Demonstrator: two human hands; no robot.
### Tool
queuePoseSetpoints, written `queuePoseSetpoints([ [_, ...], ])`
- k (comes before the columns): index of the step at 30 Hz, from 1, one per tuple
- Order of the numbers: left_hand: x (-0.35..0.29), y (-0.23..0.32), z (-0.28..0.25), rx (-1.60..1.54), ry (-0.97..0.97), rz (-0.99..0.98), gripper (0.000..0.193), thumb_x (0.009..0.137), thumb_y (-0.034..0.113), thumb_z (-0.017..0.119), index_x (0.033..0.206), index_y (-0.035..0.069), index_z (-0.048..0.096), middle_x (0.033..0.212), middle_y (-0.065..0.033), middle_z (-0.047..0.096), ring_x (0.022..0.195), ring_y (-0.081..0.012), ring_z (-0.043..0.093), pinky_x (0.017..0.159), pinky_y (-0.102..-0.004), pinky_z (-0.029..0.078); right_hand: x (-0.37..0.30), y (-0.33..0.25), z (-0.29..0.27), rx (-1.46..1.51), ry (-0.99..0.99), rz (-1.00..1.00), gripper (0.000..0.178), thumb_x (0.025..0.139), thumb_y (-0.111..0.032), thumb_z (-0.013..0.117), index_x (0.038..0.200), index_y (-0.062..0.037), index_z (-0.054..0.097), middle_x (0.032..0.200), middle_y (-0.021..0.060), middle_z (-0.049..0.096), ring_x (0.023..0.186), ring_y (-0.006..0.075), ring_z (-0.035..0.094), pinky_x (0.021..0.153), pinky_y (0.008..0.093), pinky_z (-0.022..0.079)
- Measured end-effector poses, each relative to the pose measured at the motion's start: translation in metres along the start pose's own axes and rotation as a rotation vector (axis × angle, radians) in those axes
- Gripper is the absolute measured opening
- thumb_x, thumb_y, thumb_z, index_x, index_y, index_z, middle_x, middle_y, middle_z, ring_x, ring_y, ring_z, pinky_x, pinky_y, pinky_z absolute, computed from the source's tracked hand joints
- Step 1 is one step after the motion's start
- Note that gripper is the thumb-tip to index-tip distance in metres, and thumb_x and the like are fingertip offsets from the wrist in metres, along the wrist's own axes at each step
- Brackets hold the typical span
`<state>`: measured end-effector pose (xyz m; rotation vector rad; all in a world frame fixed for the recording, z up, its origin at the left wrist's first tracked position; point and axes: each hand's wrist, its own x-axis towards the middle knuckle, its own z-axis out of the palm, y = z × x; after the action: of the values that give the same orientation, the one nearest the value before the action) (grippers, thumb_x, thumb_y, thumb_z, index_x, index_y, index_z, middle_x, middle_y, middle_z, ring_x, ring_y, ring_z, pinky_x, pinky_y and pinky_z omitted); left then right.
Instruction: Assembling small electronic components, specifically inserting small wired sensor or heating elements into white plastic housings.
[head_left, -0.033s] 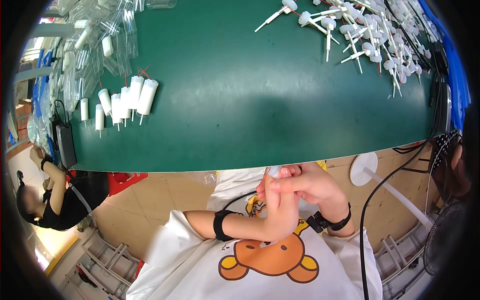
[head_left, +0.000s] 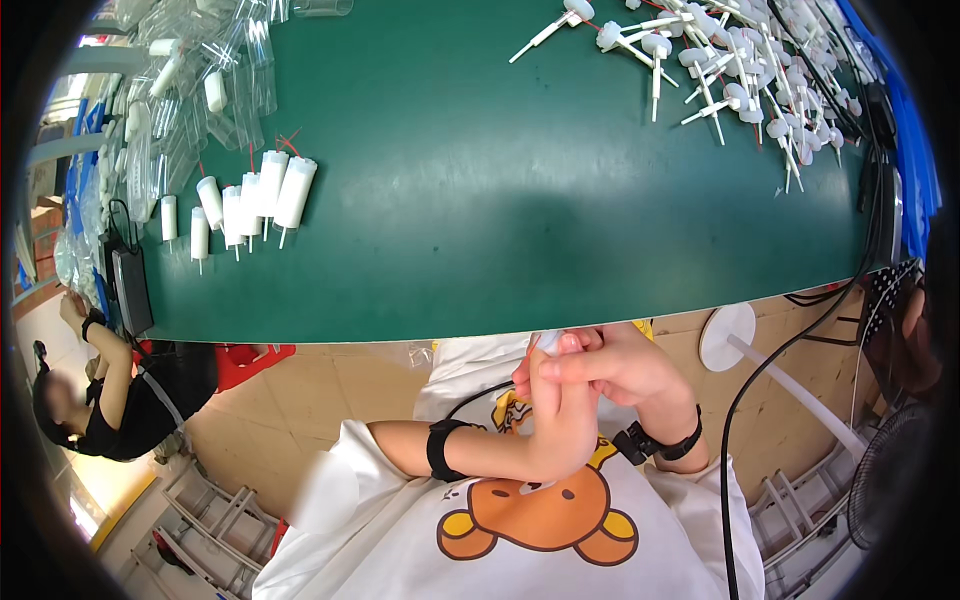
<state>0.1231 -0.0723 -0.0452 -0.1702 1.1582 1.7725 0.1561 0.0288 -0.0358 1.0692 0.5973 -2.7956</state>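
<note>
Close together just below the near table edge, my two hands are closed around a small white piece [head_left: 548, 343] with a thin red wire. Most of that piece is hidden by the fingers, so its full shape does not show. My left hand [head_left: 562, 425] is wrapped round it from below, palm side inward. My right hand [head_left: 635, 368] presses in from the right, its thumb lying over the left fingers. On the table's left stand several white cylinders [head_left: 293, 194] with thin pins below and red wires on top.
Clear plastic tubes [head_left: 180, 135] are heaped at the far left. Several white stemmed parts with round caps and red wires [head_left: 735, 95] lie at the far right of the green table [head_left: 450, 200]. A black cable [head_left: 735, 430] hangs at the right. Another person [head_left: 120, 390] sits at the left.
</note>
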Motion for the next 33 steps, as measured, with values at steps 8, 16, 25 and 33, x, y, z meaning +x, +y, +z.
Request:
queuePoseSetpoints([
  [8,0.006,-0.01,0.003,-0.018,-0.03,0.105,0.017,0.101,0.022,0.036,0.098,0.008,0.045,0.093,-0.0006,0.044,0.081,-0.0094,0.039,0.07,-0.024,0.035,0.009,-0.002,-0.015,-0.058,-0.099,0.04,0.036,0.076,-0.002,0.066,0.109,0.0044,0.052,0.095,0.0205,0.064,0.089,0.0298,0.064,0.077,0.0384,0.055],
  [16,0.006,0.023,-0.013,0.145,-0.105,-0.079,0.016,0.101,0.022,0.037,0.097,0.007,0.044,0.087,0.0011,0.044,0.073,-0.0071,0.04,0.064,-0.0216,0.036,0.006,0.012,0.009,0.065,-0.051,-0.077,0.033,0.08,-0.006,0.063,0.109,0.0049,0.052,0.098,0.0184,0.063,0.095,0.0283,0.063,0.082,0.0372,0.053],
  [25,0.023,0.08,-0.039,0.287,-0.244,-0.459,0.016,0.096,0.019,0.046,0.087,0.006,0.051,0.077,0.0032,0.048,0.064,-0.0045,0.04,0.055,-0.0197,0.033,0.005,0.033,0.053,0.286,0.228,-0.148,0.017,0.085,-0.017,0.063,0.09,-0.003,0.055,0.086,0.0024,0.058,0.061,0.0027,0.045,0.051,0.0182,0.033],
  [33,0.035,0.091,-0.044,0.119,-0.497,-0.558,0.018,0.096,0.022,0.048,0.101,0.005,0.049,0.086,0.0008,0.049,0.073,-0.0049,0.045,0.061,-0.0208,0.038,0.009,0.049,0.061,0.292,0.231,-0.341,0.021,0.084,-0.02,0.067,0.086,-0.0078,0.05,0.074,-0.0043,0.046,0.06,0.0014,0.039,0.051,0.019,0.03],
])
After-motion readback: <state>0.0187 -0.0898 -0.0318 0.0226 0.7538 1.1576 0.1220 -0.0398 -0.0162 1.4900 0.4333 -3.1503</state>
